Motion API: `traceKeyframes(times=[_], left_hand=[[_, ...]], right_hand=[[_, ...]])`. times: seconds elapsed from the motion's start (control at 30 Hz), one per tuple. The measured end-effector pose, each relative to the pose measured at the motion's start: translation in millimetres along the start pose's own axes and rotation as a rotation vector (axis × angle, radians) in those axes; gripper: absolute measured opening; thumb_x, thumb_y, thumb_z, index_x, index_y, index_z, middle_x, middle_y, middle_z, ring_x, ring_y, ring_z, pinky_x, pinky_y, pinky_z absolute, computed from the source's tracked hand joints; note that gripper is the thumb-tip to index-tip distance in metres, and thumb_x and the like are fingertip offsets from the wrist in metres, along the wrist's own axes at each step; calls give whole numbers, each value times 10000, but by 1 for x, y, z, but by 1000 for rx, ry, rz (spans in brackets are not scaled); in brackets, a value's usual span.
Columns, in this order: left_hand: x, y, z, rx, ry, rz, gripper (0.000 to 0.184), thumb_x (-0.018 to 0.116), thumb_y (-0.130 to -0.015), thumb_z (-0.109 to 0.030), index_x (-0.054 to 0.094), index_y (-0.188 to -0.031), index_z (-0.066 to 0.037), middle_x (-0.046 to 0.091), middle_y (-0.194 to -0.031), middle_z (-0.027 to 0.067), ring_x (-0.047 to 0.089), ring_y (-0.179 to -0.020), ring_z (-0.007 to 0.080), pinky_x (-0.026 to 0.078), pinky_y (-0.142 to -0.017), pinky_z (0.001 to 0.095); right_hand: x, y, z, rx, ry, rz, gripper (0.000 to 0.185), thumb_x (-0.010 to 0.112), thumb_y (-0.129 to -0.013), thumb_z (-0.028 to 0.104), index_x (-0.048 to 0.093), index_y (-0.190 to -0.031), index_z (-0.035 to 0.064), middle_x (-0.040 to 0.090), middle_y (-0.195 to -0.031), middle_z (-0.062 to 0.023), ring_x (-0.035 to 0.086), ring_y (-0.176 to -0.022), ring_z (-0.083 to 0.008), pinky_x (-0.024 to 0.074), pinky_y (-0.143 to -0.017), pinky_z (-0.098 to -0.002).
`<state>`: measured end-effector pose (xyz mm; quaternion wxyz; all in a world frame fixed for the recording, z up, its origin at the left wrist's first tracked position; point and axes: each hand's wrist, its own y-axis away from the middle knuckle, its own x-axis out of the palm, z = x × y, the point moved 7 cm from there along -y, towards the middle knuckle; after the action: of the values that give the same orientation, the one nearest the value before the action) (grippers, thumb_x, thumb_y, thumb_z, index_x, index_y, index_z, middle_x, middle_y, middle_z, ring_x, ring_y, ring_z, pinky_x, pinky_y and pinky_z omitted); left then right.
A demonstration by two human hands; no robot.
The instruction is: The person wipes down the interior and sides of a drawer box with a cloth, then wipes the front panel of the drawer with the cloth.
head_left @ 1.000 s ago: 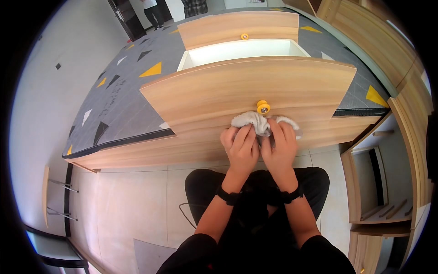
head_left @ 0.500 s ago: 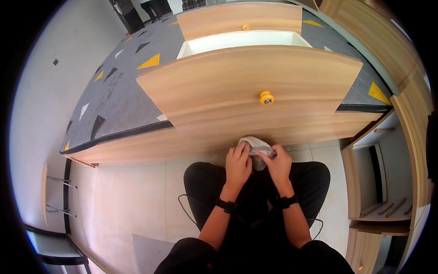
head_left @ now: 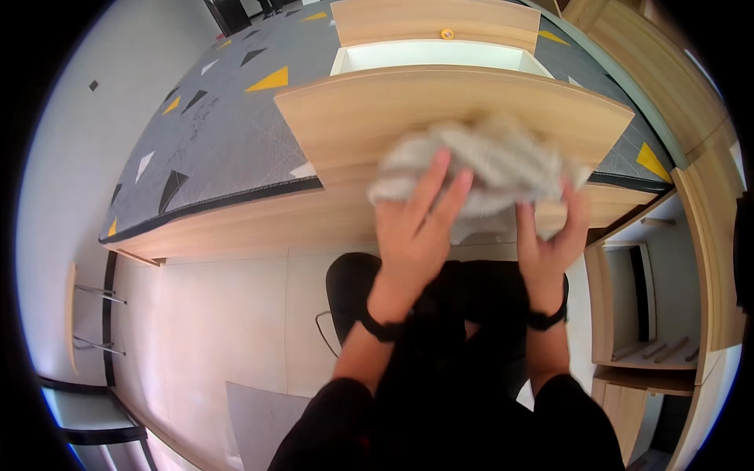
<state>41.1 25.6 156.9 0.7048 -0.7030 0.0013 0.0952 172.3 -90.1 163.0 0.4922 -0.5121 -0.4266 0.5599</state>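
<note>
A pale grey-white cloth (head_left: 487, 165), blurred by motion, is spread in front of the wooden drawer front (head_left: 353, 118) and covers its knob. My left hand (head_left: 412, 235) holds the cloth at its left part, with fingers stretched over it. At the lower right edge, my right hand (head_left: 554, 239) has the cloth at its fingertips, thumb and fingers partly apart. The white drawer (head_left: 440, 53) behind the front shows its inside, and a second wooden panel (head_left: 400, 23) with a yellow knob (head_left: 447, 34) stands beyond it.
A grey patterned mattress (head_left: 236, 133) lies around the drawer piece. Wooden shelving (head_left: 613, 306) is on the right. A grey flat sheet (head_left: 263, 424) lies on the tiled floor (head_left: 212, 330). A wall-side board (head_left: 72, 314) is at left. Part of a person (head_left: 269, 8) shows at the top.
The cloth has gone from bunched up below the knob to spread wide and higher, over the drawer front. Both hands have moved up and apart. The view has shifted too.
</note>
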Motion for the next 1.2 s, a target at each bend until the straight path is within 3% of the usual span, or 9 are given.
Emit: traceKeyframes(times=[0.07, 0.2, 0.27, 0.4, 0.57, 0.73, 0.93, 1.03, 1.2], left_hand=[[-8, -34, 15, -10, -303, 86, 367, 615, -836, -53, 684, -1192, -112, 638, -1286, 102, 645, -809, 240, 432, -607, 331], [-16, -53, 87, -38, -289, -27, 285, 659, -872, -226, 668, -1139, -127, 666, -1173, 29, 575, -709, 198, 433, -682, 321], [-23, -52, 84, -49, -334, 32, 281, 658, -874, -219, 665, -1135, -117, 662, -1152, 52, 595, -752, 228, 438, -699, 335], [-32, -47, 104, -80, -382, 14, 265, 622, -890, -207, 644, -1124, -85, 651, -1086, 71, 576, -764, 291, 442, -721, 374], [-36, -43, 121, -137, -380, -39, 208, 526, -935, -159, 623, -1071, -37, 641, -1017, 114, 565, -808, 335, 434, -743, 425], [-32, -3, 150, -557, 51, 10, 263, 451, -998, -209, 588, -1093, -6, 612, -985, 193, 570, -909, 391, 390, -814, 483], [-39, -32, 110, -235, -298, -258, 289, 485, -985, -196, 620, -1157, -6, 635, -1182, 178, 582, -906, 369, 404, -834, 444], [-12, -56, 91, -129, -483, -15, 312, 460, -1002, -182, 622, -1228, -42, 636, -1257, 117, 617, -1007, 292, 405, -865, 412], [55, -71, 40, 60, -371, 104, 244, 599, -892, -192, 657, -1064, -29, 662, -1120, 99, 576, -776, 244, 431, -817, 407]], right_hand=[[21, -49, 14, -104, -26, 61, 748, 839, -728, 219, 493, -1361, 21, 618, -1210, -149, 549, -1081, -365, 407, -972, -444], [85, -82, 30, -327, -6, 187, 465, 749, -800, 345, 644, -1182, 102, 637, -1023, -84, 560, -960, -301, 404, -929, -444], [106, -79, 49, -339, 266, 162, 291, 690, -836, 388, 674, -962, 127, 606, -861, -38, 552, -858, -244, 407, -880, -431], [128, -83, 73, -403, 234, 111, 254, 666, -852, 364, 616, -813, 118, 543, -720, -17, 531, -749, -208, 412, -837, -419], [158, -86, 106, -469, 151, 129, 232, 666, -851, 328, 597, -780, 119, 541, -711, -14, 535, -736, -199, 430, -797, -397], [158, -87, 102, -519, 89, 222, 203, 683, -834, 310, 620, -837, 117, 550, -724, -1, 538, -723, -180, 437, -780, -354], [139, -87, 78, -552, -23, 206, 349, 726, -781, 277, 672, -1096, 139, 626, -837, 31, 575, -789, -159, 454, -771, -326], [121, -85, 55, -516, -15, 179, 346, 727, -779, 256, 680, -1105, 151, 649, -881, 32, 586, -823, -159, 454, -783, -327], [70, -84, -13, -455, 137, 131, 286, 725, -790, 279, 696, -1049, 161, 632, -876, 27, 571, -846, -173, 450, -795, -340]])
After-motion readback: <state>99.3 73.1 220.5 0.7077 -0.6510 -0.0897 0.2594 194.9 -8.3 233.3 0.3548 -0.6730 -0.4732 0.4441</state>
